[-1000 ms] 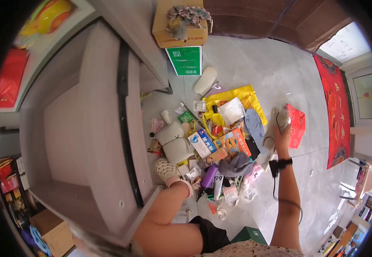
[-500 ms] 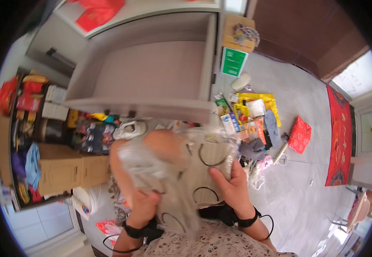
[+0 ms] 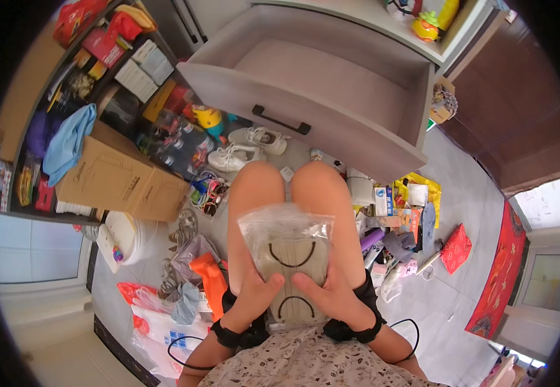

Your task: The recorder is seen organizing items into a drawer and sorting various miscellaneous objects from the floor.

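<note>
A clear plastic bag (image 3: 286, 221) lies over my lap, with a flat greyish-beige folded item (image 3: 296, 274) inside that shows black curved loops; its exact kind I cannot tell. My left hand (image 3: 255, 298) grips the packet's left side, thumb on top and fingers out of sight beneath. On the opposite side my right hand (image 3: 333, 300) holds it the same way. The bag's loose upper end spreads toward my knees. Black bands with cables circle both wrists.
An open grey drawer (image 3: 331, 71) juts out ahead. White sneakers (image 3: 236, 157) stand below it. A shelf unit and cardboard boxes (image 3: 109, 171) are at left. Plastic bags (image 3: 163, 322) lie lower left; at right are piled packages (image 3: 386, 200) and a red heart-patterned bag (image 3: 456, 248).
The blurred packet has settled flat over my lap, its bag end now toward my knees. My left hand has moved right, closer to my right hand. The view has turned.
</note>
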{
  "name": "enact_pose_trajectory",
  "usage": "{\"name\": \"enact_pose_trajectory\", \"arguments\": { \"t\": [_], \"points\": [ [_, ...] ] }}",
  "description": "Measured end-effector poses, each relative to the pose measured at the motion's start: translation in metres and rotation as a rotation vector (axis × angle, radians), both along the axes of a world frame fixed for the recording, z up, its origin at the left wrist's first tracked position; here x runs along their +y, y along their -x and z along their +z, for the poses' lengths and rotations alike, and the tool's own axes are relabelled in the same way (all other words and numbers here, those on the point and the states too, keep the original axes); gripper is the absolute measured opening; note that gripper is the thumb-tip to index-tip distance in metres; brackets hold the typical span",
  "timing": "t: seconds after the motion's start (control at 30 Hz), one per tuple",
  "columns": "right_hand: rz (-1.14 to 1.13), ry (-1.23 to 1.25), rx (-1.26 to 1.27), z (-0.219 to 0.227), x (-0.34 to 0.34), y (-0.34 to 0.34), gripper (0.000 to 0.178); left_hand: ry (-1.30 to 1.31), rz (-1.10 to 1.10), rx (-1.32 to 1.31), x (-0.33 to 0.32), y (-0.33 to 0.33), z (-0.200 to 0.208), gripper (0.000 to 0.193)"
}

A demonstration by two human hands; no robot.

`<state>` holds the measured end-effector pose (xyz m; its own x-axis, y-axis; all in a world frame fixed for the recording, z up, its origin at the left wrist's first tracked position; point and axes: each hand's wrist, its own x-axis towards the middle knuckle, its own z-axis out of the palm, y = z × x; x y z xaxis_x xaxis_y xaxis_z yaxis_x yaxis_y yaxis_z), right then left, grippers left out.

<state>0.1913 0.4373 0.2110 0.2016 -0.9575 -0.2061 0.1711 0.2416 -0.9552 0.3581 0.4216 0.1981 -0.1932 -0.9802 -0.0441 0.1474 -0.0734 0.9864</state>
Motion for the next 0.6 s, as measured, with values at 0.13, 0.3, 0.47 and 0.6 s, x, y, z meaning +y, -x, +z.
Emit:
{"name": "enact_pose_trajectory", "arguments": {
  "t": [0.13,0.3,0.47,0.6],
  "points": [
    [0.058,0.326,0.048,0.008,-0.03,0.011,0.083,-0.37,-0.06,0.026,-0.007,-0.012,-0.001,0.057],
    [0.196,0.329,-0.142,0.024,-0.12,0.023,0.07,-0.666,-0.188,0.577,-0.019,-0.032,-0.024,0.055],
    [0.627,0.001,-0.407,0.011,-0.127,0.019,0.08,-0.757,-0.346,0.804,-0.011,-0.02,-0.015,0.076],
    [0.577,-0.05,-0.608,0.012,-0.099,0.013,0.092,-0.813,-0.359,0.731,0.006,-0.025,-0.031,0.088]
  ]
}}
